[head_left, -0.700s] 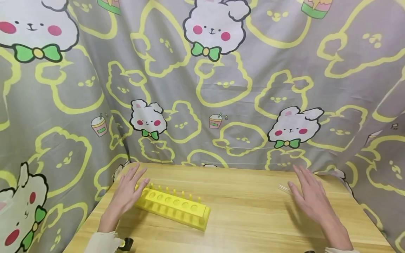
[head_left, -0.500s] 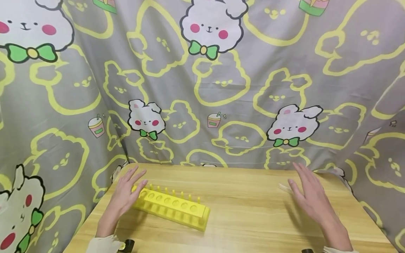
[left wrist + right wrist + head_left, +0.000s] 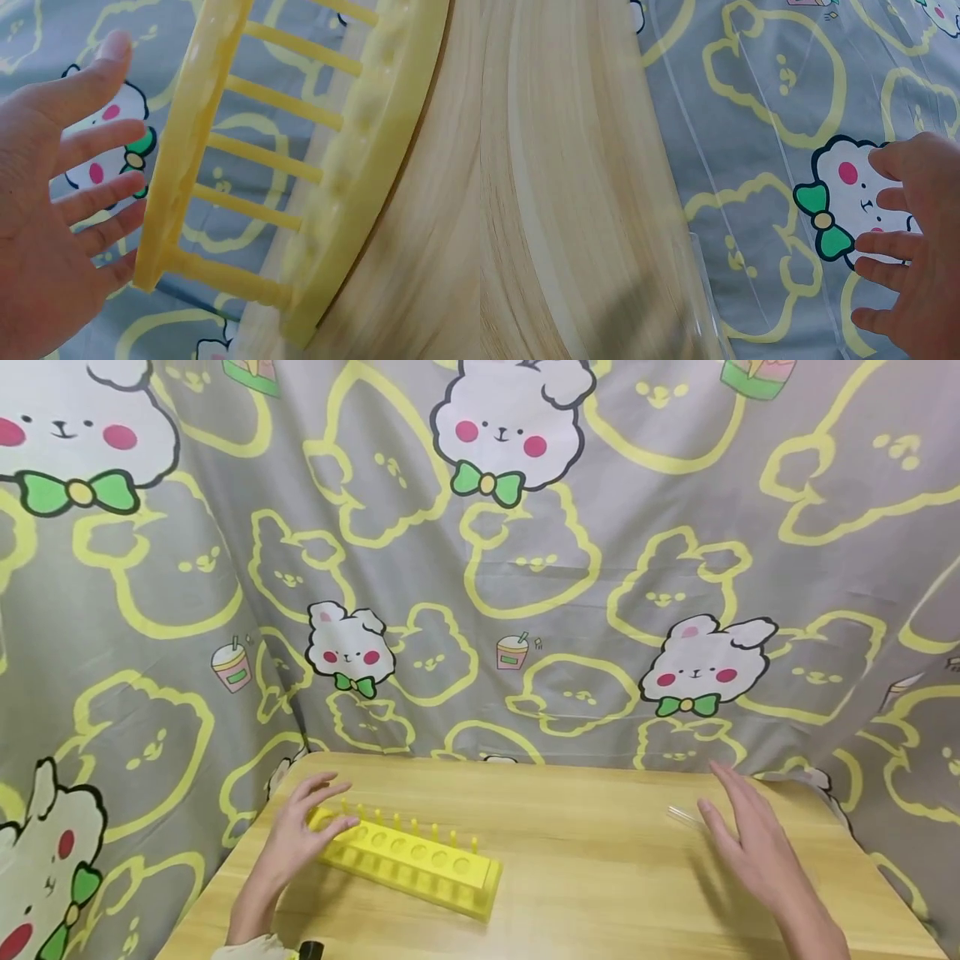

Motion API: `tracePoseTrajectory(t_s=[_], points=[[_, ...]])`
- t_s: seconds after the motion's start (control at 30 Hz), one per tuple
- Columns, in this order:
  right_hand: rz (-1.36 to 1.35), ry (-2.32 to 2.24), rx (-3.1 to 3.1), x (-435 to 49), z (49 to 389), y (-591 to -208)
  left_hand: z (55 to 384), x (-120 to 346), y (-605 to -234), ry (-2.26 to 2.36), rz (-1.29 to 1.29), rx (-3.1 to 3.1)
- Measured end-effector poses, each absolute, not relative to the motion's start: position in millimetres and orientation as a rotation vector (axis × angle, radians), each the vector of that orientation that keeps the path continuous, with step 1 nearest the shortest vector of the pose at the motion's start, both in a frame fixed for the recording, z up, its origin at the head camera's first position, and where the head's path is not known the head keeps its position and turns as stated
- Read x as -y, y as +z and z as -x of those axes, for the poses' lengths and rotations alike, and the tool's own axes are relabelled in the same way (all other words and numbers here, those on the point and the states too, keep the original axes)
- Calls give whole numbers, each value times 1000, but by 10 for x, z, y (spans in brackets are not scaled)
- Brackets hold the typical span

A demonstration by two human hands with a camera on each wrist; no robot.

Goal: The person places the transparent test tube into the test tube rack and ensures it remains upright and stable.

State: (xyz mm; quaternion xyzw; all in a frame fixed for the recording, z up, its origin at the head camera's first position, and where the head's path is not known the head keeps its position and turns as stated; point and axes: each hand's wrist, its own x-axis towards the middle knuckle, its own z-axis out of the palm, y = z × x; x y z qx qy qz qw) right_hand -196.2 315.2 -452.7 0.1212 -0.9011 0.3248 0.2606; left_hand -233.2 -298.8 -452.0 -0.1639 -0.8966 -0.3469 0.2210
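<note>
A yellow test tube rack (image 3: 416, 862), with a row of round holes and a row of upright pegs, stands on the wooden table, left of centre. My left hand (image 3: 294, 833) is at its left end, fingers apart and thumb over the rack's top in the head view. In the left wrist view, the fingertips of that hand (image 3: 45, 195) are right at the rack's top bar (image 3: 191, 135). Over the right side of the table is my right hand (image 3: 759, 847), fingers extended and holding nothing. Beside it lies a clear glass tube (image 3: 681, 816), partly hidden behind the hand.
A grey curtain (image 3: 420, 568) printed with white rabbits and yellow outlines hangs behind the table and along both sides. The wooden tabletop (image 3: 577, 868) stretches between the rack and the right hand. A dark object (image 3: 310, 950) shows at the left cuff.
My left hand has moved down and closer over the rack's left end, its fingers bending more. The right hand keeps much the same pose. The view has shifted slightly.
</note>
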Motion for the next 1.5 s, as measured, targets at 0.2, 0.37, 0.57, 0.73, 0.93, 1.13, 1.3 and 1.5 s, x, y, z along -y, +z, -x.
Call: tracePoseTrajectory(t_s=[0.2, 0.37, 0.57, 0.73, 0.93, 1.13, 1.3, 1.5], points=[[-312, 902, 2423, -3120, 1935, -4552, 2245, 3089, -4501, -909, 443, 2563], [-305, 908, 2432, -3085, 1940, -4566, 2251, 3143, -4482, -873, 481, 2599], [-307, 916, 2441, -3056, 1952, -4572, 2263, 3133, -4461, -856, 536, 2636], [-318, 921, 2420, -3056, 1943, -4548, 2271, 3120, -4448, -877, 531, 2700], [-334, 918, 2395, -3037, 1951, -4525, 2281, 3132, -4433, -887, 523, 2730], [-330, 922, 2403, -2978, 1970, -4564, 2252, 3170, -4427, -881, 502, 2755], [-325, 915, 2431, -2955, 1967, -4597, 2235, 3178, -4430, -903, 498, 2766], [-334, 914, 2449, -2925, 1973, -4582, 2255, 3158, -4432, -923, 502, 2772]])
